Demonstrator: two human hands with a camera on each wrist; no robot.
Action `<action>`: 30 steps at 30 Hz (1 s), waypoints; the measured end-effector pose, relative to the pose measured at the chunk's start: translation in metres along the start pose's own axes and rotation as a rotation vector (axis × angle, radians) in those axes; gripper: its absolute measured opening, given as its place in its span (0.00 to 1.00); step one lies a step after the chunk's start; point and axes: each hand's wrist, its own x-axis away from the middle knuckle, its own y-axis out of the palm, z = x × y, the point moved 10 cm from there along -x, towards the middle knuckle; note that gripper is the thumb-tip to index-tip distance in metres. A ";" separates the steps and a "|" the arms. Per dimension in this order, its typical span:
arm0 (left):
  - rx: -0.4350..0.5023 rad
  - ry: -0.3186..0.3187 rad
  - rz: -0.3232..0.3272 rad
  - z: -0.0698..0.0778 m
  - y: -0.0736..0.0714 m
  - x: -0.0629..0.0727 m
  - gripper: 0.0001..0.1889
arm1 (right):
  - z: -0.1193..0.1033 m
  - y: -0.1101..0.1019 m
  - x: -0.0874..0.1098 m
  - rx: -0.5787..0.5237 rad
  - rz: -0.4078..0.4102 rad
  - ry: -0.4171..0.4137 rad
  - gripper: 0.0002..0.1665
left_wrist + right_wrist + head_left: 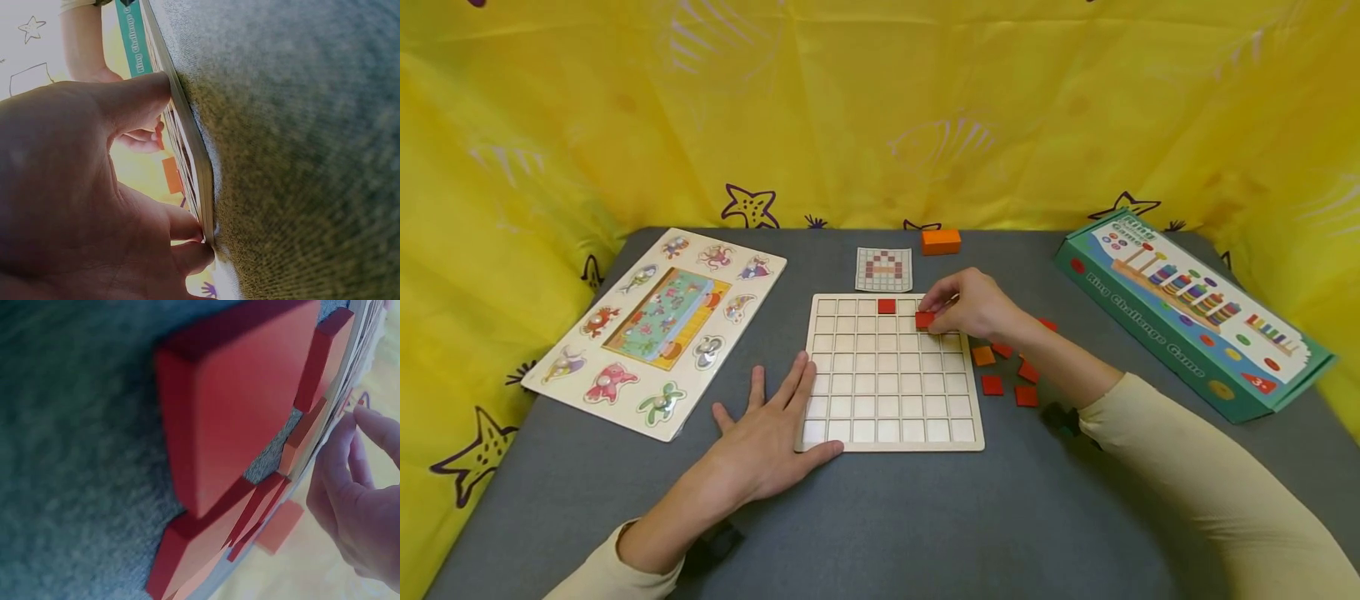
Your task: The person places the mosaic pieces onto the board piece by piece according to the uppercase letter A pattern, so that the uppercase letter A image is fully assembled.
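Though at board-edge [910, 447], uncrowded left hand [767, 442].

The grid board [889, 361] looks like smooth, pale wood; the red tiles [992, 385] look smooth and matt; the tabletop [925, 525] shows rough, woven cloth; the yellow backdrop [850, 100] is shiny fabric.

bright, even head view, hazier wrist views (backdrop [37, 53] nearly white in the left wrist)

Green box [1191, 318], animal puzzle [664, 325]
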 end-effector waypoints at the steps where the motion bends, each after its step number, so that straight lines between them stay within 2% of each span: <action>1: 0.000 0.000 0.000 0.000 0.000 0.000 0.59 | 0.000 0.001 -0.001 -0.001 -0.001 -0.002 0.16; 30: -0.014 0.005 -0.003 0.001 -0.001 0.000 0.58 | -0.013 0.014 -0.015 0.032 -0.025 0.031 0.15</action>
